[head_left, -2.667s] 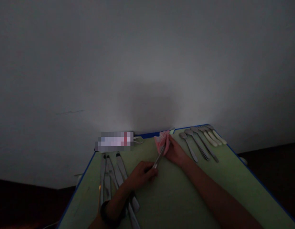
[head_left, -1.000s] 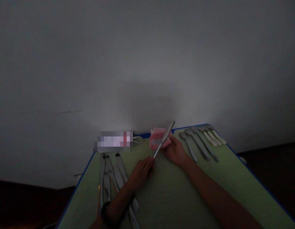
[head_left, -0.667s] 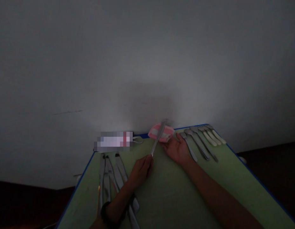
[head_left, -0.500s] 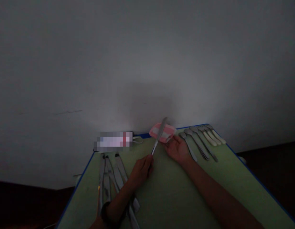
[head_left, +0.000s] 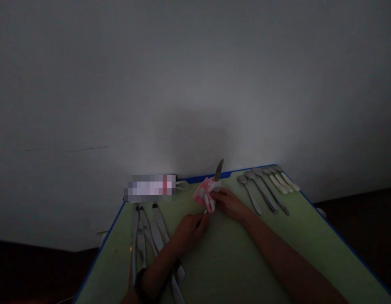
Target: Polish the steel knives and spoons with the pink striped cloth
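Observation:
My left hand [head_left: 189, 230] is closed round the handle of a table knife [head_left: 218, 170] whose blade points up and away. My right hand [head_left: 228, 203] grips a pink cloth [head_left: 204, 195] wrapped round the lower part of the blade, just above my left hand. Only the blade tip shows above the cloth. Both hands hover over the middle of a green table [head_left: 246, 261] with a blue edge.
Several knives [head_left: 147, 236] lie in a row at the left, partly under my left forearm. Several spoons [head_left: 266, 188] lie in a row at the far right. A blurred white and red object [head_left: 151, 187] sits at the far edge by the wall.
The cloth has closed round the blade and slid down toward the handle. Before, my right hand held it loosely behind the blade near the tip.

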A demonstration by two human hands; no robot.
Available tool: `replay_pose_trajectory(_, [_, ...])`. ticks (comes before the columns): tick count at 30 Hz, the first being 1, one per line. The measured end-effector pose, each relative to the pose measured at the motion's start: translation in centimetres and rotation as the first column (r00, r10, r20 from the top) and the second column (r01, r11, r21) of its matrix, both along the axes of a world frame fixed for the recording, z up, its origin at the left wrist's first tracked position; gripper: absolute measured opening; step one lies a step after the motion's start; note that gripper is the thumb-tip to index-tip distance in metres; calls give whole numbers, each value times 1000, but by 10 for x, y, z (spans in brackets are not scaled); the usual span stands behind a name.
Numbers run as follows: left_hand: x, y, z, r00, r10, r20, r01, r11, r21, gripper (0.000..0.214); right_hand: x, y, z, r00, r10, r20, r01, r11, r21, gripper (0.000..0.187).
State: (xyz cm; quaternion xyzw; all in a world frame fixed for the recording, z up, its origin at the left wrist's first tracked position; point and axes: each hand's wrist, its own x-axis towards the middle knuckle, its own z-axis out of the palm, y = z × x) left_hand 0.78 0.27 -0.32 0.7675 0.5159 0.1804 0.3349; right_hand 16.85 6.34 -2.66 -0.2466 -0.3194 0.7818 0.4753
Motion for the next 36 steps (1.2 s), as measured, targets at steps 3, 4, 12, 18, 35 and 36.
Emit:
replay_pose_trajectory(3, [1,0,-1,1000,-2,-30,3,1000,13,41,1,0,1,1000,-8,-8,7,1000,-19,19])
replay_pose_trajectory(4, [1,1,-1,999,-2,-38,3,1000,16,41,0,0,2,1000,-15,-13,15,1000,-25,19])
replay_pose_trajectory(12, [-2,4,0,997,-47,-67,47,999,-11,41,-3,5,0,986,-140,-88,133,988,-78,21])
replay_pose_trajectory(18, [-2,5,3,995,-77,-59,75,996,-44,42,-4,10,-5,968,-203,-150,189,977,-98,19])
replay_pose_trajectory(35, [-29,7,10,965,-260,-10,253,946,-203,32,11,13,8,886,-375,-273,292,908,-300,13])
replay_pose_trajectory(36, [-28,7,10,963,-270,-4,263,942,-208,31,12,13,8,889,-379,-257,303,907,-292,15])
